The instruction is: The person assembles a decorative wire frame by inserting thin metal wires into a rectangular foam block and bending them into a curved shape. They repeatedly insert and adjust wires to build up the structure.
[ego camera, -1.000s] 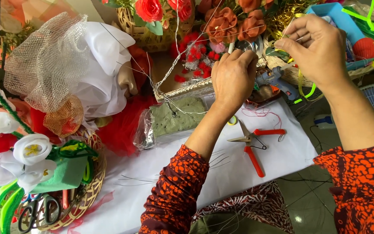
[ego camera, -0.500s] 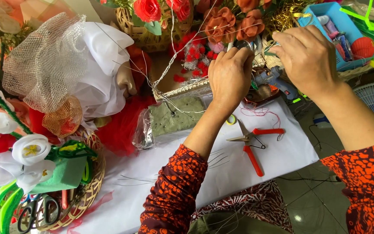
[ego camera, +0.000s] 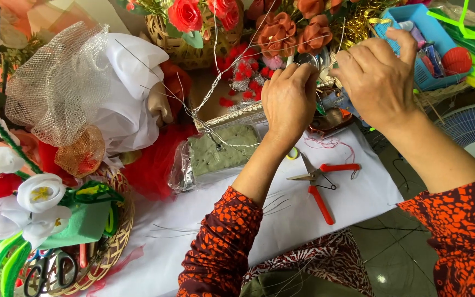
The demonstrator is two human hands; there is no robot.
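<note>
Wire (ego camera: pixel 215 49) pinched, likely — both hands | right hand (ego camera: pixel 377 82) moved left, nearer left hand (ego camera: pixel 288 102)

Thin silver wire (ego camera: pixel 215 93): several long strands, bent and crossing, rising from a tangle at the green foam block (ego camera: pixel 218 154) and fanning up toward the flower baskets. One strand runs right, ending pinched at the fingertips of both raised hands. Foam block lies flat on white paper, half-wrapped in clear film, surface pitted.
</note>
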